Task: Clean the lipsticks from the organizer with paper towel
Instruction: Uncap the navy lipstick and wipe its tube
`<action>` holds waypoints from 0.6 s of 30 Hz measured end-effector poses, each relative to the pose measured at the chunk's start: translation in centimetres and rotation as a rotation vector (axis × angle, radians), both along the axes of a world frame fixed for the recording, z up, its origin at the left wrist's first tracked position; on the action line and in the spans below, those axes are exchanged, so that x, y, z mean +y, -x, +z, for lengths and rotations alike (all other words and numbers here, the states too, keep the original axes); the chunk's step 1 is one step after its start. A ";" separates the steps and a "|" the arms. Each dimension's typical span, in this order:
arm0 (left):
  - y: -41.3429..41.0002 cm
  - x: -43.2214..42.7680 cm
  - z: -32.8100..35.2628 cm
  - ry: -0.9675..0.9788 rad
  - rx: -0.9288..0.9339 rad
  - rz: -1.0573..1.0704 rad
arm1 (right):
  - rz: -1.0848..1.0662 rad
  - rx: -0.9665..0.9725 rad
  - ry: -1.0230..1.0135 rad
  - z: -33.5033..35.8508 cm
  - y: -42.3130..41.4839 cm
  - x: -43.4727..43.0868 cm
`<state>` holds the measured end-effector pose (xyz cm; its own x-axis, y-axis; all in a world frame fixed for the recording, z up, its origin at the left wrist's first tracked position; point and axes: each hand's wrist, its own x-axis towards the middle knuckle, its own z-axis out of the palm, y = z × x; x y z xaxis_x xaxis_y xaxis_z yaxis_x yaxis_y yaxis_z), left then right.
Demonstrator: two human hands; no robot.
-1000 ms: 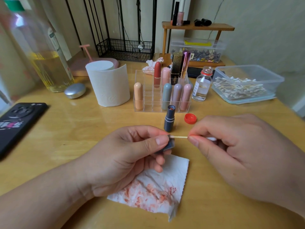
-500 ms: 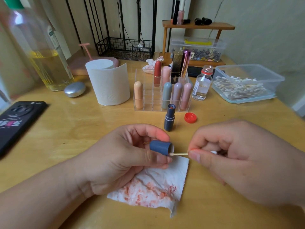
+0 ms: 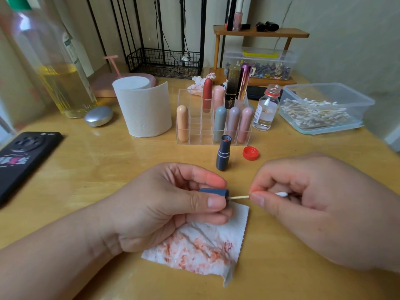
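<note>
**Left hand** (image 3: 168, 204): thumb and fingers curled round a dark blue cylindrical lipstick cap (image 3: 213, 192), held on its side with the open end facing right, above the towel.

**Right hand** (image 3: 313, 208): thumb and forefinger pinch a wooden-stemmed cotton swab (image 3: 239, 197). One end enters the cap's mouth; the white tip at the other end shows among the fingers.

**White paper towel sheet, smeared red-orange** (image 3: 205, 250): flat on the light wooden table (image 3: 108, 165), partly under the left hand.

**Dark blue lipstick tube, uncapped** (image 3: 223, 153): upright, just in front of the organizer.

**Clear acrylic compartment organizer** (image 3: 194, 118): behind the hands, holding eight upright lipsticks; a peach one (image 3: 182, 123) stands apart at the front left.

**Red screw cap** (image 3: 250, 153): on the table, beside the tube.

**Small clear glass bottle, open** (image 3: 265, 109): right of the organizer.

**White paper roll** (image 3: 145, 109): left of the organizer.

**Clear plastic box of cotton swabs** (image 3: 355, 98): far right.

**Black phone** (image 3: 23, 154): left edge.
</note>
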<state>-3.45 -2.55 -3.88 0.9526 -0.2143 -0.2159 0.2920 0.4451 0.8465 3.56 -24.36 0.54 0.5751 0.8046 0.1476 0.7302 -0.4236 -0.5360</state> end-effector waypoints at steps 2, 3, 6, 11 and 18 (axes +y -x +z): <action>0.0 -0.2 0.2 -0.031 -0.013 0.005 | -0.020 -0.095 0.005 0.1 0.1 -0.1; 0.0 -0.1 0.1 -0.036 -0.016 0.016 | -0.031 -0.133 0.003 0.2 0.1 -0.1; -0.2 0.1 -0.2 0.022 -0.039 0.015 | -0.043 -0.186 -0.012 0.3 0.2 -0.1; -0.5 0.4 -0.7 0.078 -0.037 0.020 | -0.057 -0.191 -0.006 0.6 0.2 0.0; -0.4 0.8 -1.1 0.133 -0.020 0.002 | -0.075 -0.157 0.071 0.5 0.3 0.0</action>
<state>-3.01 -1.77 -4.97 0.9569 -0.2378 -0.1669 0.2748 0.5541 0.7858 3.30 -24.31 1.04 0.6084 0.7718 0.1847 0.7676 -0.5131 -0.3842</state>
